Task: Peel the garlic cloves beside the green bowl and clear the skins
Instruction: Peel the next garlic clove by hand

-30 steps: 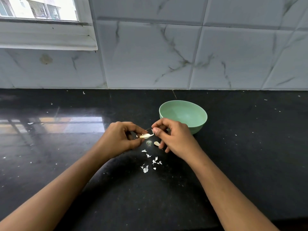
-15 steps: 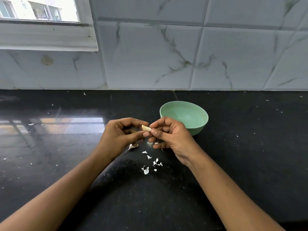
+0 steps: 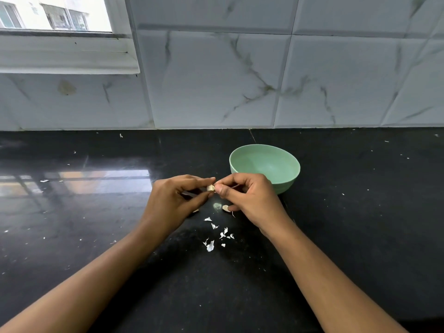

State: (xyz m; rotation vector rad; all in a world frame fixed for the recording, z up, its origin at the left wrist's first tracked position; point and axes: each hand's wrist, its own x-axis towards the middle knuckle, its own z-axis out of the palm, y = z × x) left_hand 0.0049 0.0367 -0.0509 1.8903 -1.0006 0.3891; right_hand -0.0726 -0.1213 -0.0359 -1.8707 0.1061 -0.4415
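A small pale garlic clove (image 3: 210, 187) is held above the black counter between both hands, just left of the green bowl (image 3: 283, 181). My left hand (image 3: 177, 200) pinches it between thumb and forefinger. My right hand (image 3: 249, 197) pinches its other end with curled fingertips. Another clove (image 3: 225, 208) lies on the counter under my right hand's fingers. Several white skin scraps (image 3: 217, 234) are scattered on the counter below the hands. The bowl looks empty.
The black counter (image 3: 360, 212) runs back to a marble-tiled wall (image 3: 240, 80). A window sill (image 3: 67, 56) sits at the upper left. Tiny white flecks (image 3: 44, 180) dot the counter on the left and right.
A large piece of skin came off and dropped beside my left hand. Both hands have drawn together again on the clove, a little higher than a second ago.
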